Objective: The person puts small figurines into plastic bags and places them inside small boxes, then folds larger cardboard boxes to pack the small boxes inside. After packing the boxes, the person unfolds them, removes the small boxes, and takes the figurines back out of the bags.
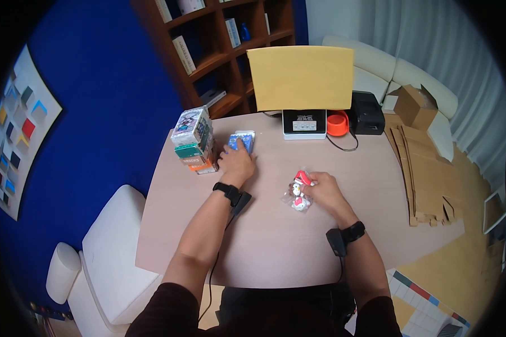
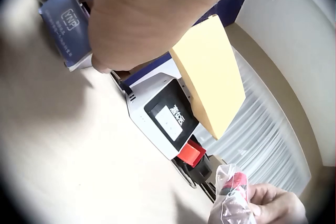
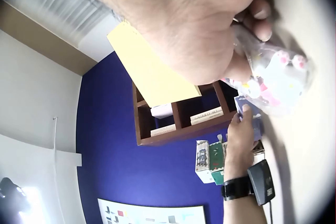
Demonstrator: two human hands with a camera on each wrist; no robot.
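Over the worktop (image 1: 264,241), the clear-bagged figurine (image 1: 297,190), pinched by the fingers of the right hand (image 1: 327,194), looks light and slippery, best gripped through its firm-looking body, while the left hand's (image 1: 237,164) fingers clasp the blue box (image 1: 247,140).

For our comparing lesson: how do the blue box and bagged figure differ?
The blue box is angular and opaque; the bagged figure is rounded, in clear plastic. The box is mainly blue; the figure is mostly red and white. Both are touched: box by left hand, figure by right hand.
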